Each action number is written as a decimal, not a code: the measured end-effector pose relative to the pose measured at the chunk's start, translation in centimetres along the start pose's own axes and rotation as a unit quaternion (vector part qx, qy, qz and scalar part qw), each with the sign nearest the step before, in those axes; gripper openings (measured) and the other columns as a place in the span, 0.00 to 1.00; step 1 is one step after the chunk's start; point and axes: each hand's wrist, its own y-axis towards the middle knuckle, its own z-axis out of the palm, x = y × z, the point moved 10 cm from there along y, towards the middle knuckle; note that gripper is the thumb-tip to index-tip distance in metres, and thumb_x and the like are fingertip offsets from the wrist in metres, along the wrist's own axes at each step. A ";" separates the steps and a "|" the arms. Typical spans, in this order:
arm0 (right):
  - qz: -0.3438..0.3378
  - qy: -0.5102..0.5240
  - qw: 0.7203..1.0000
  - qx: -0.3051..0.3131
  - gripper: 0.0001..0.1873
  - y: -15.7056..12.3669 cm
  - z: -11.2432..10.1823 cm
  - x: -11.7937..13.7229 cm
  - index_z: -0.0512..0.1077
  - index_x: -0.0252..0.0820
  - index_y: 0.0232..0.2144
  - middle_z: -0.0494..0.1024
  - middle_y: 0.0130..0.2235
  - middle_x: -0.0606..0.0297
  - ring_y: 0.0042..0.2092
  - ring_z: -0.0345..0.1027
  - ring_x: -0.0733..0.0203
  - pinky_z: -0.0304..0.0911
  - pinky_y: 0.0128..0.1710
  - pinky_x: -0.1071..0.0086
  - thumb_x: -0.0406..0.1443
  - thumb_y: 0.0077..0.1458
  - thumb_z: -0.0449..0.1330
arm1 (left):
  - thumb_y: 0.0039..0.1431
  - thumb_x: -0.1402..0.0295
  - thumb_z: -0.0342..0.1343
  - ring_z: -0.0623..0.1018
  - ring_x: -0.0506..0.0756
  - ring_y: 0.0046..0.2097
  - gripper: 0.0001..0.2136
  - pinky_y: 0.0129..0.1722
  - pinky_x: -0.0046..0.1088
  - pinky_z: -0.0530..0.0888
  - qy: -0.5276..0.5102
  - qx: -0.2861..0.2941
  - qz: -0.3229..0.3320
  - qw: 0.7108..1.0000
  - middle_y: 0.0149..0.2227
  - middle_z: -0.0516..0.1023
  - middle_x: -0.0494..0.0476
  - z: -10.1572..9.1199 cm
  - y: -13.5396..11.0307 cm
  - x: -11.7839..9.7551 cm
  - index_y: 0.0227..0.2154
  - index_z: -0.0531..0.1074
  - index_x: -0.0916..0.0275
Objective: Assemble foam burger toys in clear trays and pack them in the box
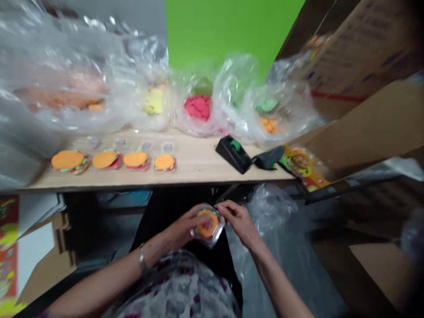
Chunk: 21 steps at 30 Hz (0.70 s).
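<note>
Clear plastic tub [216,234], faceted, rounded corners, tilted, face up toward head camera, glare along rim. Inside, toy burger [208,224]: orange top, flattened round, thin green and pink edges barely showing, texture too blurred to tell material. Tub gripped in mid-air between both hands: left hand [180,229] wrapped over left side, covering part of burger; right hand [239,222] with fingertips [222,208] on upper right rim.

Wooden shelf [198,172] carrying four clay burgers [135,159] in clear trays, black tape dispenser [232,154], clear plastic bags [197,110] of pink, yellow, green, orange clay. Cardboard box flap [371,128] right, green backdrop [232,31] behind.
</note>
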 end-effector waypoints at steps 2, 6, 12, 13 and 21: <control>-0.070 -0.068 0.991 -0.090 0.19 1.5 -3.4 2.9 0.73 0.40 0.25 0.69 0.23 0.67 0.24 0.61 0.66 0.58 0.25 0.71 0.49 0.53 0.57 | 0.58 0.61 0.55 0.75 0.60 0.45 0.17 0.42 0.41 0.73 -0.067 -0.011 0.014 0.998 0.46 0.73 0.63 -0.3 -0.4 -1.5 0.48 0.68 0.61; -0.183 -0.200 0.913 -0.304 0.21 4.0 -12.2 8.6 0.73 0.41 0.25 0.70 0.27 0.63 0.32 0.64 0.61 0.61 0.34 0.67 0.51 0.54 0.53 | 0.62 0.55 0.46 0.72 0.64 0.52 0.22 0.50 0.46 0.70 -0.146 0.017 0.041 0.988 0.51 0.72 0.70 0.1 -0.5 -5.5 0.48 0.69 0.68; -0.123 -0.251 0.948 -0.153 0.19 12.1 -13.8 7.8 0.76 0.39 0.23 0.73 0.26 0.63 0.32 0.64 0.60 0.58 0.32 0.68 0.49 0.46 0.60 | 0.63 0.62 0.47 0.73 0.64 0.50 0.19 0.49 0.48 0.70 -0.127 0.032 0.062 0.989 0.53 0.70 0.72 0.0 0.4 -8.8 0.50 0.68 0.71; -0.104 -0.242 0.956 -0.128 0.18 12.7 -13.6 7.3 0.76 0.39 0.23 0.74 0.25 0.64 0.31 0.64 0.61 0.57 0.30 0.70 0.48 0.45 0.62 | 0.63 0.62 0.48 0.74 0.64 0.49 0.19 0.48 0.47 0.71 -0.121 0.028 0.063 0.990 0.52 0.71 0.72 -0.2 0.6 -8.8 0.49 0.69 0.71; 0.103 0.088 0.990 -0.038 0.14 13.0 -13.7 3.5 0.77 0.38 0.24 0.77 0.28 0.65 0.25 0.64 0.70 0.65 0.26 0.75 0.39 0.32 0.72 | 0.62 0.60 0.48 0.75 0.62 0.49 0.21 0.44 0.40 0.74 -0.108 0.008 0.029 0.994 0.51 0.72 0.72 -0.8 0.9 -7.6 0.50 0.69 0.71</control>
